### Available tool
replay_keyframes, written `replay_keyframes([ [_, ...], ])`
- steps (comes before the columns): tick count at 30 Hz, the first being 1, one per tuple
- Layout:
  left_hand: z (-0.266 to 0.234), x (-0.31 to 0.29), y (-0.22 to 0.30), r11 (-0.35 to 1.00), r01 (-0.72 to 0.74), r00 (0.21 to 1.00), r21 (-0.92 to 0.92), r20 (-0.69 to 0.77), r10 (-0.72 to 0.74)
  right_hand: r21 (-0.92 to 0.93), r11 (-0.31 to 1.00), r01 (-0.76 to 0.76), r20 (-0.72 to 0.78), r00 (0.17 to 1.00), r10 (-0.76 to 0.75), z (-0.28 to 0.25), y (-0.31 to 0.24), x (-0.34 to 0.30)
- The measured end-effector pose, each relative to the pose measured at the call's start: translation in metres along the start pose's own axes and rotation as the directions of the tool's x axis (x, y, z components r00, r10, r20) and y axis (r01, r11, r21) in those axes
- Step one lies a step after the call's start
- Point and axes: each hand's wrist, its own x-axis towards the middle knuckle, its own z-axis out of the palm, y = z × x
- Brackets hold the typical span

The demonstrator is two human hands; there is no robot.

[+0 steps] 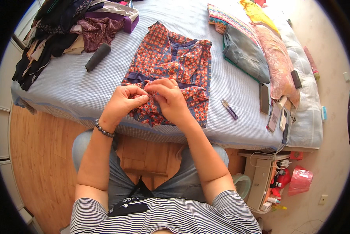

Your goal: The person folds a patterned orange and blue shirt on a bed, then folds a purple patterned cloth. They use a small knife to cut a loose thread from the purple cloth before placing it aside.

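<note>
A red patterned garment [186, 62] with navy trim lies spread on the bed, its near part rumpled beneath my hands. My left hand [126, 101], with a dark bead bracelet at the wrist, pinches thumb and forefinger together over the cloth's near left part. Close beside it, my right hand [167, 97] curls its fingers inward in a pinch, almost meeting the left fingertips. Whatever sits between the fingertips is too small to make out. Thread snips [229, 109] with dark handles rest on the bed right of the garment.
A dark cylinder [98, 57] lies left of the garment, near heaped clothes [54, 35]. Folded jeans [245, 52] and a pink pillow [274, 62] are at right. Phones [274, 117] and cables lie by the bed's right corner, above a bedside cabinet [256, 179].
</note>
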Motion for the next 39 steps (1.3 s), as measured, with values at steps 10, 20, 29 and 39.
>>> replay_keyframes([
  [10, -0.002, -0.001, -0.003, 0.999, -0.032, 0.999, 0.039, -0.014, 0.033, -0.432, 0.892, 0.135, -0.049, 0.984, -0.172, -0.029, 0.002, 0.003],
  [20, 0.014, -0.003, 0.009, 0.984, -0.162, 0.985, 0.069, 0.066, 0.158, -0.529, 0.839, 0.125, -0.13, 0.966, -0.226, -0.037, -0.008, -0.001],
  [29, 0.003, -0.004, 0.006, 0.99, -0.125, 0.985, -0.069, 0.113, 0.132, -0.208, 0.937, -0.28, -0.2, 0.95, 0.24, -0.043, -0.038, -0.001],
  [39, -0.008, -0.009, -0.005, 0.97, -0.046, 0.992, -0.238, 0.104, 0.073, 0.939, 0.19, -0.288, 0.13, 0.806, 0.578, -0.03, -0.051, -0.014],
])
